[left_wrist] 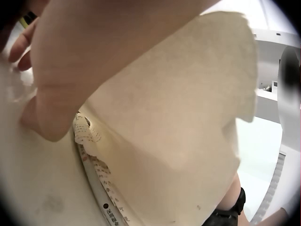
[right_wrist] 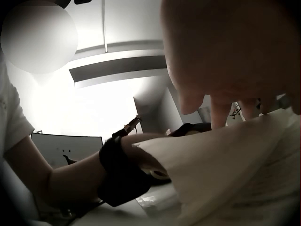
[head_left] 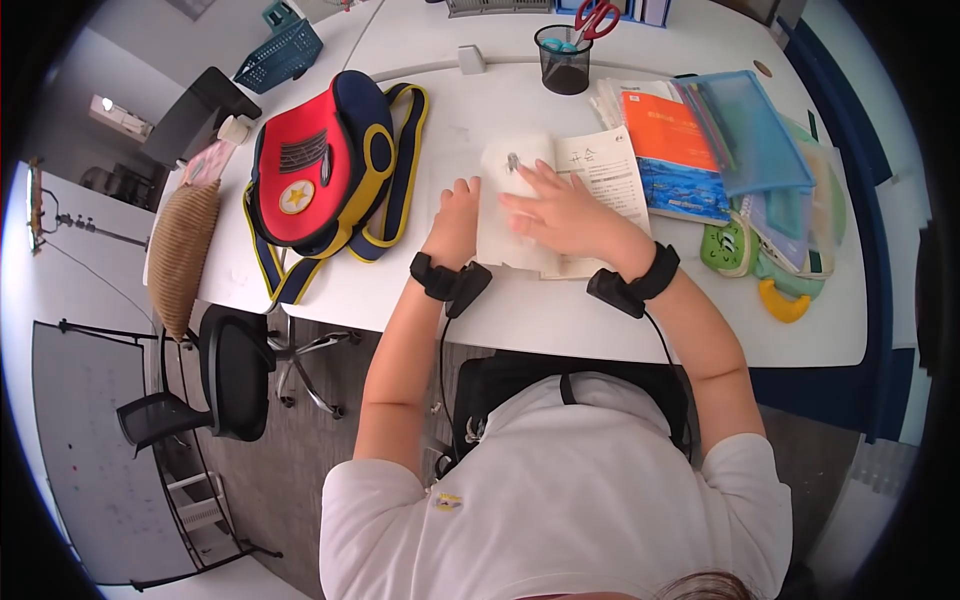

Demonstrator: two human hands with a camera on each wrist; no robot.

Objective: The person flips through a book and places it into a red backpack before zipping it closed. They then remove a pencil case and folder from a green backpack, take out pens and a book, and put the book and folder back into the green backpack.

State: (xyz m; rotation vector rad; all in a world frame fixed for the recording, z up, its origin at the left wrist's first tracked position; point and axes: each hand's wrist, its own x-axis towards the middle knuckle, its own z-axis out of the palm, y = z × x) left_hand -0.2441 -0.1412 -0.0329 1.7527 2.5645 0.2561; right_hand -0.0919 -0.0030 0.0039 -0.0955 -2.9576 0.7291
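An open book (head_left: 610, 170) lies on the white table, its left-hand page (head_left: 505, 235) pale with a small dark picture, its right-hand page printed. The right hand (head_left: 570, 215) is over the book with fingers spread toward the left page; in the right wrist view the fingers of that hand (right_wrist: 225, 94) extend down behind a raised page (right_wrist: 221, 165). Beside the book's left edge the left hand (head_left: 457, 220) rests on the table, fingers loosely extended. A raised blank page (left_wrist: 178, 103) fills much of the left wrist view, next to the left hand (left_wrist: 61, 70).
A red and navy bag (head_left: 310, 165) lies to the left, beside a brown corduroy cushion (head_left: 184, 255). Right of the book are an orange and blue book (head_left: 675, 155), a blue pouch (head_left: 750, 130) and a green pouch (head_left: 728, 247). A mesh pen holder (head_left: 564, 75) stands behind.
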